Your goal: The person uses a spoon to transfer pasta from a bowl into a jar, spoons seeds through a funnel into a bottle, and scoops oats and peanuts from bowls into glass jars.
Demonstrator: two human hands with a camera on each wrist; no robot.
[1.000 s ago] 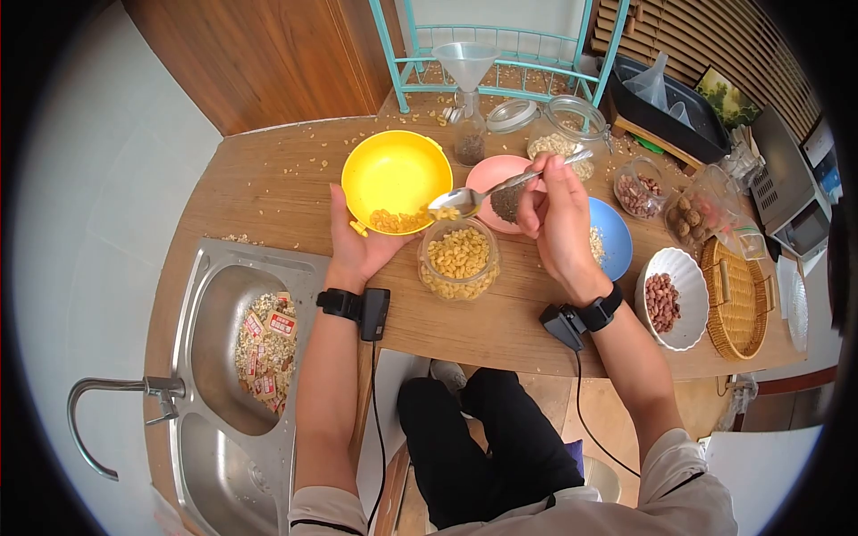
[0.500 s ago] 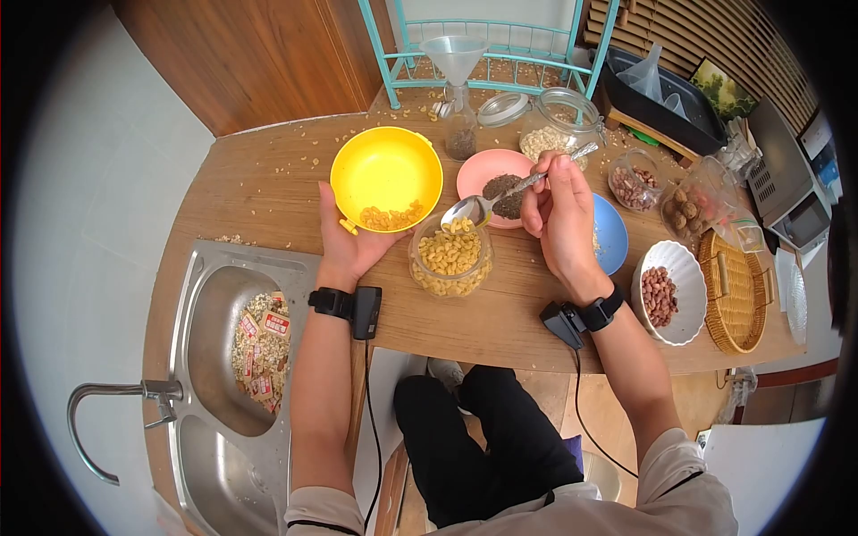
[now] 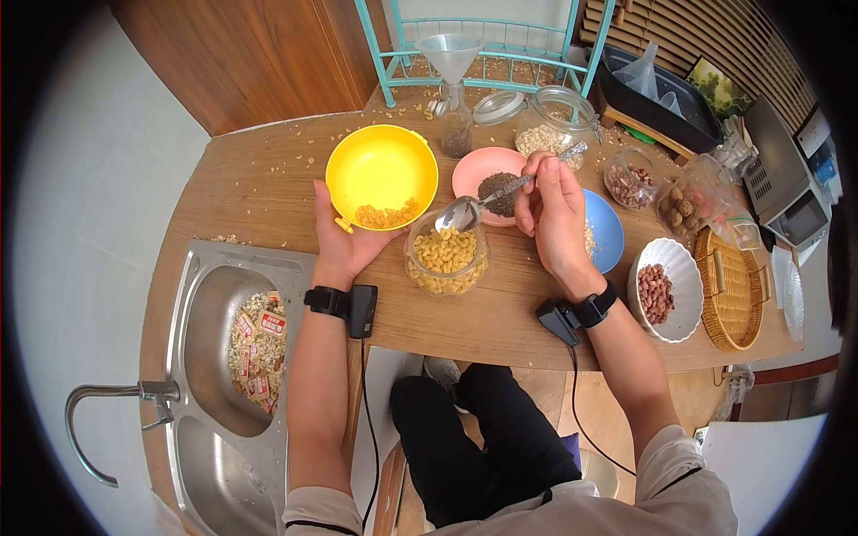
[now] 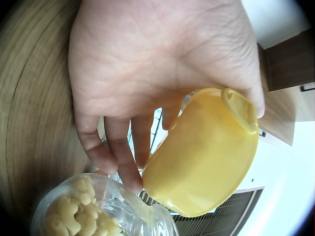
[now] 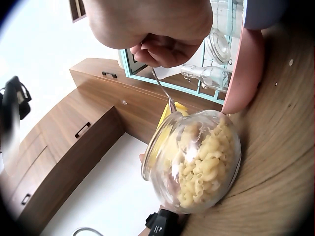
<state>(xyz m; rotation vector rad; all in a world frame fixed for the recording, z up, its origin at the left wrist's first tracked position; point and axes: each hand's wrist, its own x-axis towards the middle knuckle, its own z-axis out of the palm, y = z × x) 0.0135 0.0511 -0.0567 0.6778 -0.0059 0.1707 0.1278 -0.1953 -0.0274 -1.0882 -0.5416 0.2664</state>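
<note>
My left hand [image 3: 344,237] holds a yellow bowl [image 3: 380,165] up off the counter, thumb at its side and fingers underneath. Some macaroni [image 3: 387,213] lies inside at the bowl's near edge. Right beside it stands a round glass jar [image 5: 231,162] of macaroni, its mouth uncovered. In the right wrist view the jar shows the pasta through its clear wall. My right hand [image 3: 559,219] grips a metal spoon [image 3: 511,188] by its handle. The spoon's head tilts down over the mouth of the jar, overlapping the pasta in the head view.
Behind the jar sit a pink plate [image 3: 466,170] with dark seeds and a bottle [image 3: 457,125] topped by a funnel [image 3: 450,55]. A blue plate [image 3: 609,234], a white bowl [image 3: 686,286] of nuts and a wicker basket [image 3: 731,299] stand rightward. The sink [image 3: 192,295] is at left.
The spoon has moved from the yellow bowl's rim, with macaroni in it, back over the glass jar. My left hand still holds the bowl. The whole head view has shifted slightly.
</note>
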